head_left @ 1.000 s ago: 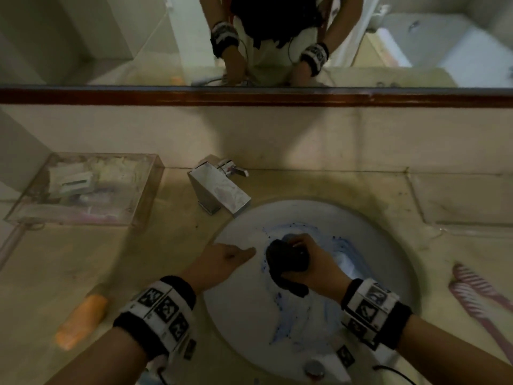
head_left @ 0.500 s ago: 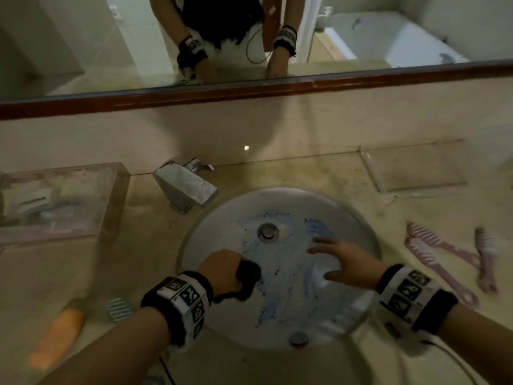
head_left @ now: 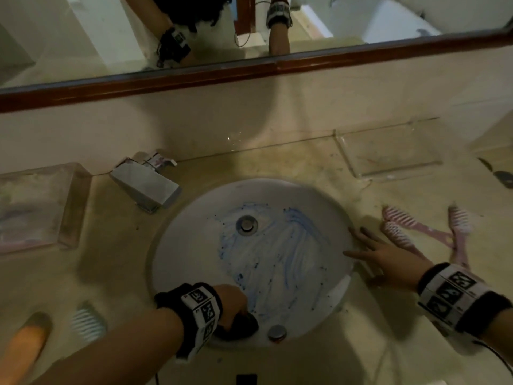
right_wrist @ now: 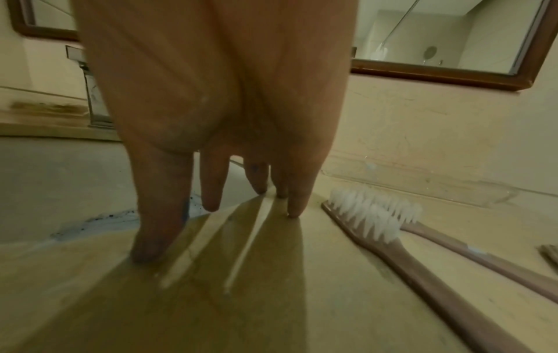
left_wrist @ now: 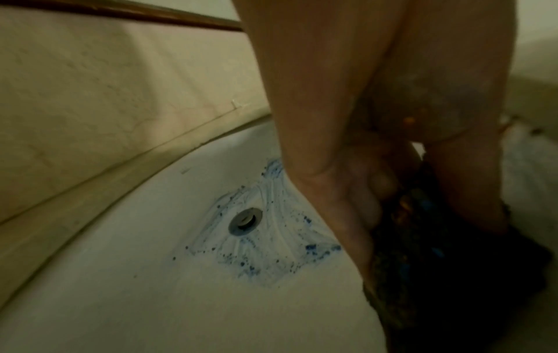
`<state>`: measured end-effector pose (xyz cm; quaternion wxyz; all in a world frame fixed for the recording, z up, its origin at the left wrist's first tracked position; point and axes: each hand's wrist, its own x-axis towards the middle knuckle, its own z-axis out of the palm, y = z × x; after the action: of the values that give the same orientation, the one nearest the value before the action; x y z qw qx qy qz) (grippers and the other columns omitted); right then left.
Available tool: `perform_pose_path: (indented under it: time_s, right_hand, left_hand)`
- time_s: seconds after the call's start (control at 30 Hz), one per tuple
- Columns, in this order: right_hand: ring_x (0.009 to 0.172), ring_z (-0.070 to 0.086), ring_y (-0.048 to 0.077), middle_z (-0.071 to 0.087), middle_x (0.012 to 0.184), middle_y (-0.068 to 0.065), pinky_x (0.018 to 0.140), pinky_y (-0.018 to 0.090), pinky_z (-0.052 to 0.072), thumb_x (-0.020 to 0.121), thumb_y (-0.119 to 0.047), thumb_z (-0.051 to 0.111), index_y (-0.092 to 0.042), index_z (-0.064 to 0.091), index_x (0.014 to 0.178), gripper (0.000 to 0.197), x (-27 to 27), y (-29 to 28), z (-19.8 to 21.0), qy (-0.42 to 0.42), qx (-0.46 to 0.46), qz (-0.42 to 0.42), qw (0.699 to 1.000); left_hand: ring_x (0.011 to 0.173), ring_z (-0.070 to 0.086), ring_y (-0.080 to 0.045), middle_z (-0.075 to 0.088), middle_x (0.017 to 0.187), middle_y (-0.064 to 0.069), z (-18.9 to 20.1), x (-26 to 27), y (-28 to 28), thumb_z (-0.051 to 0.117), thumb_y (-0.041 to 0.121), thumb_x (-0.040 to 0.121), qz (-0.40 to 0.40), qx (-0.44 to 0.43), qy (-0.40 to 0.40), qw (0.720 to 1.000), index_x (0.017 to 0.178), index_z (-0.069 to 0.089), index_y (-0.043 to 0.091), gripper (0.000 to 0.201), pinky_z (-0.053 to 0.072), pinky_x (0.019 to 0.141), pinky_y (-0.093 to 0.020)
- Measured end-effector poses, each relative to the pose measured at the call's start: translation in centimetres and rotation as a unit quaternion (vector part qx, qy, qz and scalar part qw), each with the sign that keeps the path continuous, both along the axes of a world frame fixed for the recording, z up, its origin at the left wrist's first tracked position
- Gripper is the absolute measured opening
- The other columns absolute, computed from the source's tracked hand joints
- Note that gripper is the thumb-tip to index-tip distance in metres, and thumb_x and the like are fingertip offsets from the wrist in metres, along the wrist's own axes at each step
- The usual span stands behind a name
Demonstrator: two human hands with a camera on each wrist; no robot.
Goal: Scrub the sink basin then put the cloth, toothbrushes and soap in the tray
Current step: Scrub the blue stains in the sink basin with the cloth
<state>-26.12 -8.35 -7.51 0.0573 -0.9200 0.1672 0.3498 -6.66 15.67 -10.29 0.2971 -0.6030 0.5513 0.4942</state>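
Note:
The white sink basin (head_left: pixel 200 245) is smeared with blue streaks around its drain (head_left: pixel 246 224). My left hand (head_left: pixel 236 312) grips a dark cloth (head_left: pixel 240 327) against the basin's near wall; the left wrist view shows the fingers curled over the cloth (left_wrist: pixel 438 262). My right hand (head_left: pixel 380 254) lies flat on the counter at the basin's right rim, fingers (right_wrist: pixel 211 188) spread and holding nothing. Pink toothbrushes (head_left: pixel 399 237) lie just right of that hand. An orange soap bar (head_left: pixel 25 354) and another brush head (head_left: pixel 87 320) lie near left. The clear tray (head_left: pixel 388 154) sits back right.
A chrome faucet (head_left: pixel 147 184) stands at the basin's back left. A clear box (head_left: pixel 36 207) holding small items sits at the far left. A mirror with a wooden frame (head_left: pixel 249 70) runs along the wall. A small dark object (head_left: pixel 503 177) lies at the far right.
The cloth went from my right hand to my left, which has drawn it to the basin's near wall. My right hand left the basin and now rests on the counter beside the toothbrushes.

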Motion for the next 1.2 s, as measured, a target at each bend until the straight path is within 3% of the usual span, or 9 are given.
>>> perform_pose_path:
  time_s: [0.17, 0.3, 0.43, 0.53, 0.6, 0.7, 0.83, 1.0, 1.2]
  right_hand:
    - [0.147, -0.015, 0.024, -0.032, 0.146, -0.004, 0.121, 0.037, 0.009, 0.077, -0.044, 0.069, -0.030, -0.003, 0.149, 0.103, 0.4, -1.1, -0.3, 0.016, 0.000, 0.011, 1.000]
    - [0.142, -0.022, 0.017, -0.032, 0.150, 0.002, 0.120, 0.033, 0.010, 0.073, -0.048, 0.070, -0.025, -0.006, 0.149, 0.110, 0.4, -1.5, -0.5, 0.001, 0.011, 0.007, 1.000]
    - [0.133, -0.026, 0.010, -0.036, 0.143, -0.001, 0.120, 0.032, 0.012, 0.075, -0.046, 0.070, -0.025, -0.001, 0.149, 0.104, 0.3, -1.8, -0.3, -0.014, 0.031, 0.001, 0.999]
    - [0.137, -0.026, 0.014, -0.035, 0.145, 0.002, 0.120, 0.031, 0.013, 0.075, -0.048, 0.069, -0.026, 0.006, 0.149, 0.101, 0.3, -1.8, -0.4, -0.022, 0.043, 0.000, 0.999]
    - [0.138, -0.025, 0.015, -0.037, 0.141, -0.002, 0.120, 0.031, 0.013, 0.075, -0.049, 0.068, -0.027, 0.008, 0.149, 0.098, 0.4, -1.7, -0.4, -0.022, 0.040, 0.002, 0.999]
    - [0.139, -0.025, 0.015, -0.038, 0.134, -0.003, 0.120, 0.030, 0.008, 0.074, -0.049, 0.069, -0.027, 0.009, 0.149, 0.099, 0.4, -1.7, -0.3, -0.033, 0.049, -0.006, 0.998]
    - [0.145, -0.018, 0.020, -0.036, 0.135, -0.001, 0.120, 0.030, 0.013, 0.071, -0.049, 0.072, -0.023, 0.012, 0.149, 0.102, 0.4, -1.7, -0.5, -0.051, 0.067, -0.024, 0.996]
    - [0.135, -0.024, 0.010, -0.036, 0.135, -0.004, 0.119, 0.029, 0.013, 0.070, -0.051, 0.071, -0.025, 0.012, 0.149, 0.102, 0.3, -1.7, -0.6, -0.057, 0.056, -0.017, 0.997]
    - [0.142, -0.019, 0.014, -0.033, 0.140, -0.003, 0.119, 0.028, 0.016, 0.066, -0.048, 0.076, -0.024, 0.017, 0.148, 0.104, 0.4, -1.7, -0.9, -0.065, 0.061, -0.020, 0.996]
  left_hand:
    - [0.065, 0.052, -0.027, 0.041, 0.063, -0.009, -1.5, 0.3, -1.9, 0.052, 0.002, 0.094, -0.004, -0.028, -0.035, 0.999, 0.063, 0.048, 0.008, 0.032, 0.048, 0.084, -0.039]
    - [0.117, 0.056, -0.036, 0.059, 0.126, -0.025, -1.9, 0.2, -1.9, 0.050, 0.005, 0.096, 0.051, -0.071, -0.030, 0.996, 0.119, 0.059, -0.006, 0.028, 0.045, 0.099, -0.042]
    - [0.083, 0.061, -0.039, 0.062, 0.093, -0.030, -1.2, -0.9, -1.2, 0.049, 0.005, 0.095, 0.042, -0.059, 0.061, 0.996, 0.110, 0.061, -0.012, 0.026, 0.050, 0.080, -0.042]
    - [0.054, 0.039, -0.025, 0.040, 0.058, -0.009, -2.1, -1.4, -1.0, 0.048, 0.008, 0.096, 0.043, -0.062, 0.053, 0.996, 0.104, 0.063, -0.013, 0.027, 0.051, 0.078, -0.045]
    - [0.064, 0.049, -0.032, 0.051, 0.067, -0.016, -2.8, -1.5, -1.4, 0.048, 0.007, 0.096, 0.041, -0.047, 0.026, 0.998, 0.103, 0.063, -0.012, 0.025, 0.052, 0.087, -0.043]
    - [0.078, 0.056, -0.032, 0.061, 0.092, -0.028, -3.8, -1.0, -2.7, 0.049, 0.005, 0.096, 0.058, -0.060, 0.002, 0.997, 0.075, 0.060, 0.000, 0.024, 0.054, 0.075, -0.017]
    - [0.110, 0.059, -0.033, 0.059, 0.125, -0.024, -4.2, 0.9, -4.9, 0.051, 0.010, 0.095, 0.074, -0.089, -0.019, 0.993, 0.117, 0.060, -0.004, 0.028, 0.049, 0.093, -0.039]
    - [0.084, 0.060, -0.027, 0.067, 0.111, -0.026, -2.0, 0.8, -5.7, 0.050, 0.007, 0.093, 0.159, -0.167, 0.070, 0.971, 0.108, 0.065, -0.007, 0.026, 0.045, 0.072, -0.031]
    - [0.094, 0.061, -0.040, 0.064, 0.102, -0.029, -1.6, -4.6, -5.2, 0.047, 0.005, 0.095, 0.038, -0.121, 0.082, 0.988, 0.108, 0.062, -0.009, 0.025, 0.051, 0.079, -0.041]
